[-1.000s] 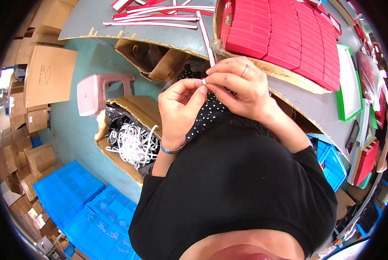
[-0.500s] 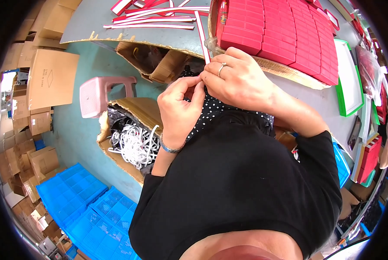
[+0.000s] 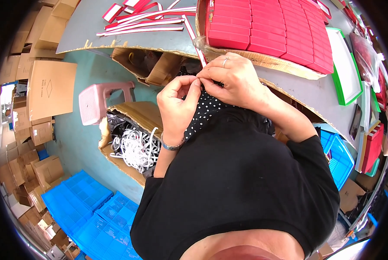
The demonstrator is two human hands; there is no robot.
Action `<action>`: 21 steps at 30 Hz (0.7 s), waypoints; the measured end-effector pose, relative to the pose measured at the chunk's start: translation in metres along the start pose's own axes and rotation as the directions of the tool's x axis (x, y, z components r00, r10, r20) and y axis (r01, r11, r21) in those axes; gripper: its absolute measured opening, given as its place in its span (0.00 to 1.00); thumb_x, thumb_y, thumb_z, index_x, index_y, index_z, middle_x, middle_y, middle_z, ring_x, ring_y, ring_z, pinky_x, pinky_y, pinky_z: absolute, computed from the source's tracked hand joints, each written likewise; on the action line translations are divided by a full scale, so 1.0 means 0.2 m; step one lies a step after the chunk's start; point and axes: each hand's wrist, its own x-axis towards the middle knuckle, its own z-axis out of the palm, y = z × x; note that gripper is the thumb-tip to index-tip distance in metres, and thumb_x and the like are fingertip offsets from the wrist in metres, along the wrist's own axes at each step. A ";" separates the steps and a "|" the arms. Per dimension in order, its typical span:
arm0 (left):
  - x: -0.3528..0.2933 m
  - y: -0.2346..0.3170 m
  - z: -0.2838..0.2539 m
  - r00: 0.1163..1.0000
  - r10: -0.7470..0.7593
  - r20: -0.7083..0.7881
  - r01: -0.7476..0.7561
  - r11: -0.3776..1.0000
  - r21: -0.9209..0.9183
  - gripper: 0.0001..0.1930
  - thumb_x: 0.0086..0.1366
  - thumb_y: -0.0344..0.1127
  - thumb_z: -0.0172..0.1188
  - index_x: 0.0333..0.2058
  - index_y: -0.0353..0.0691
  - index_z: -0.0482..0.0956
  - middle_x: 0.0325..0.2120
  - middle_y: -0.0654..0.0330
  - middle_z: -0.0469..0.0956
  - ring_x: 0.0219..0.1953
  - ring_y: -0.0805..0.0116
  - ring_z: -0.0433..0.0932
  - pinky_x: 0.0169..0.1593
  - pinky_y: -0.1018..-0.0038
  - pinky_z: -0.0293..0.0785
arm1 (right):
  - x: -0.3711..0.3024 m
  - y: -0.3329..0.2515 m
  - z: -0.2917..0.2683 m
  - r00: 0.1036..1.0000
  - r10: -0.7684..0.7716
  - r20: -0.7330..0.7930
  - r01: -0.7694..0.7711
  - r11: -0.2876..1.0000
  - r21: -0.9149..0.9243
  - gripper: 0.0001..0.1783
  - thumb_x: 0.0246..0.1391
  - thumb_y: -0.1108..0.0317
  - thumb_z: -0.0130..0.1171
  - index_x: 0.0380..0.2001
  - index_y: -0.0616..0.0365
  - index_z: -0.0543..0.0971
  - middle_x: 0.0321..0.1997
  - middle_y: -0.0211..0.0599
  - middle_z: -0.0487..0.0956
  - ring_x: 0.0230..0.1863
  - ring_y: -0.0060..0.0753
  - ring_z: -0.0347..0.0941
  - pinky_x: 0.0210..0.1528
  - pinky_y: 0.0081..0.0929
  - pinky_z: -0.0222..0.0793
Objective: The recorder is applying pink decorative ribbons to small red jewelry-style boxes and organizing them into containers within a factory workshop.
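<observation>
A narrow red and white strip (image 3: 189,28) slants down from the table to my right hand (image 3: 235,80). Its lower end disappears behind the fingers, which are closed in a pinch around it. My left hand (image 3: 176,104) meets the right at the fingertips, thumb and forefinger pressed together. Whatever lies between those two fingers is too small to make out. Several more red and white strips (image 3: 146,22) lie loosely on the grey table beyond, some crossing one another.
Red boxes (image 3: 267,30) fill a cardboard tray at the table's edge. To my left, a carton (image 3: 135,177) holds tangled white ribbon (image 3: 137,149) near a pink stool (image 3: 92,104). Blue crates (image 3: 77,195) sit lower left; a green-edged tray (image 3: 345,65) lies right.
Both hands stay pinched together, with the right fingers slightly shifted and more bent. The whole view has swung a little, so the table and boxes appear further left.
</observation>
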 end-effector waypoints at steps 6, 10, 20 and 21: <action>-0.02 -0.04 0.00 0.994 0.107 -0.003 -0.107 0.994 0.004 0.03 0.58 0.22 0.60 0.31 0.30 0.78 0.26 0.64 0.79 0.28 0.82 0.75 0.33 0.84 0.73 | -0.02 -0.04 0.02 0.985 0.160 0.068 -0.167 0.980 0.111 0.05 0.40 0.70 0.61 0.23 0.57 0.81 0.23 0.35 0.79 0.27 0.36 0.76 0.34 0.30 0.70; -0.03 -0.08 -0.01 0.997 0.066 0.033 -0.061 0.987 -0.146 0.04 0.58 0.21 0.59 0.32 0.30 0.78 0.29 0.62 0.79 0.30 0.80 0.76 0.35 0.83 0.73 | -0.06 -0.05 0.01 0.835 0.496 0.237 -0.550 0.758 0.350 0.04 0.45 0.72 0.59 0.25 0.59 0.81 0.25 0.34 0.80 0.28 0.28 0.76 0.36 0.26 0.70; 0.09 -0.13 -0.02 0.833 -0.121 0.540 0.551 0.273 -0.789 0.10 0.61 0.29 0.51 0.40 0.32 0.74 0.34 0.51 0.80 0.37 0.58 0.81 0.39 0.69 0.81 | -0.73 0.02 -0.46 0.465 0.872 0.152 0.166 -0.255 0.953 0.06 0.52 0.65 0.54 0.32 0.53 0.69 0.17 0.21 0.60 0.28 0.23 0.62 0.38 0.29 0.61; 0.10 -0.14 -0.03 0.826 -0.113 0.552 0.563 0.215 -0.798 0.12 0.62 0.29 0.51 0.42 0.32 0.74 0.35 0.51 0.80 0.38 0.58 0.81 0.40 0.69 0.81 | -0.88 0.01 -0.58 0.296 0.951 0.089 0.157 -0.140 0.978 0.08 0.55 0.66 0.53 0.24 0.52 0.67 0.15 0.20 0.55 0.22 0.20 0.56 0.38 0.27 0.62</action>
